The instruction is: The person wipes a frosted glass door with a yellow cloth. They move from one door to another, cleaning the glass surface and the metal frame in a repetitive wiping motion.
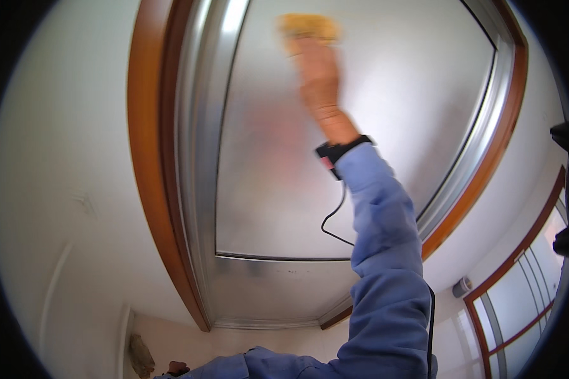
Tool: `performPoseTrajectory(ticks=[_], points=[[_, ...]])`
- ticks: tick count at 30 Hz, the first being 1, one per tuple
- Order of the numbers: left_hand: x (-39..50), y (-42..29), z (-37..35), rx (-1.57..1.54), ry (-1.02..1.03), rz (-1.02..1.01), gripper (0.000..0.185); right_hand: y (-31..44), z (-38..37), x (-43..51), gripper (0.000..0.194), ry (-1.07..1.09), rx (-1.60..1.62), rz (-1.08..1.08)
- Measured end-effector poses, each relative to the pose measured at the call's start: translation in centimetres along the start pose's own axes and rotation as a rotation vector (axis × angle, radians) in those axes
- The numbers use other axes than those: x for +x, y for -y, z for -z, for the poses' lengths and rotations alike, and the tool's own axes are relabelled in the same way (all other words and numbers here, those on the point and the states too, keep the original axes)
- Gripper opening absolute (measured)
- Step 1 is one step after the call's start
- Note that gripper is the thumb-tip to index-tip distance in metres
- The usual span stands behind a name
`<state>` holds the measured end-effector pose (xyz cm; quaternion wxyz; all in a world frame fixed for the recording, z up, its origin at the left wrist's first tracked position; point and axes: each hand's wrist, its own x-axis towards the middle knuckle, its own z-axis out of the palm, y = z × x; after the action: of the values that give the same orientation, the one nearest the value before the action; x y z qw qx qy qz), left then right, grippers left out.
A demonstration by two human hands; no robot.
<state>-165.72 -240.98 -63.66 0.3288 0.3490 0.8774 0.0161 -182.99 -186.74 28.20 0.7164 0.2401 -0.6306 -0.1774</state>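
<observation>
My right hand [318, 71] is raised at the top middle, blurred, with its fingers on a yellow sponge or folded cloth [310, 27]. The yellow thing lies against the frosted glass pane [389, 94] of a metal-framed door. A black strap with a small device [334, 154] and a cable is on the right wrist, below a blue sleeve. Only a small part of my left hand [178, 367] shows at the bottom edge, and its fingers cannot be made out. A crumpled grey-brown cloth [141, 355] is beside it; whether the hand holds it is unclear.
An orange-brown wooden frame [147, 118] surrounds the silver door frame [197, 142]. A white wall [66, 142] stands at the left. To the lower right are a small grey bin-like container [462, 287] and another wood-framed glass door [512, 279].
</observation>
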Motion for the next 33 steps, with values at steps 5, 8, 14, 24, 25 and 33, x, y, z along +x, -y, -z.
performPoseTrajectory(ticks=[5,8,14,24,25,33], points=[[1.5,-0.8,1.6,-0.022,-0.088,-0.017,0.03,-2.3,2.8,-1.9,0.034,0.062,0.008,0.27],[1.4,-1.4,1.4,0.01,-0.071,0.054,0.031,-12.6,9.1,-3.4,0.033,0.02,-0.211,0.046],[0.3,-1.6,-0.5,0.014,-0.008,0.1,0.028,-22.2,16.9,-10.1,0.033,-0.05,-0.622,-1.154],[3.4,-2.6,1.6,-0.008,-0.117,0.13,0.027,1.1,1.6,-0.9,0.038,0.372,0.149,0.399],[3.6,-2.6,2.0,-0.005,-0.185,0.085,0.027,1.2,1.5,0.3,0.042,0.286,0.171,0.353],[0.5,-2.0,-2.2,-0.003,-0.154,0.118,0.03,-6.2,0.1,10.6,0.045,-0.115,-0.162,0.013]])
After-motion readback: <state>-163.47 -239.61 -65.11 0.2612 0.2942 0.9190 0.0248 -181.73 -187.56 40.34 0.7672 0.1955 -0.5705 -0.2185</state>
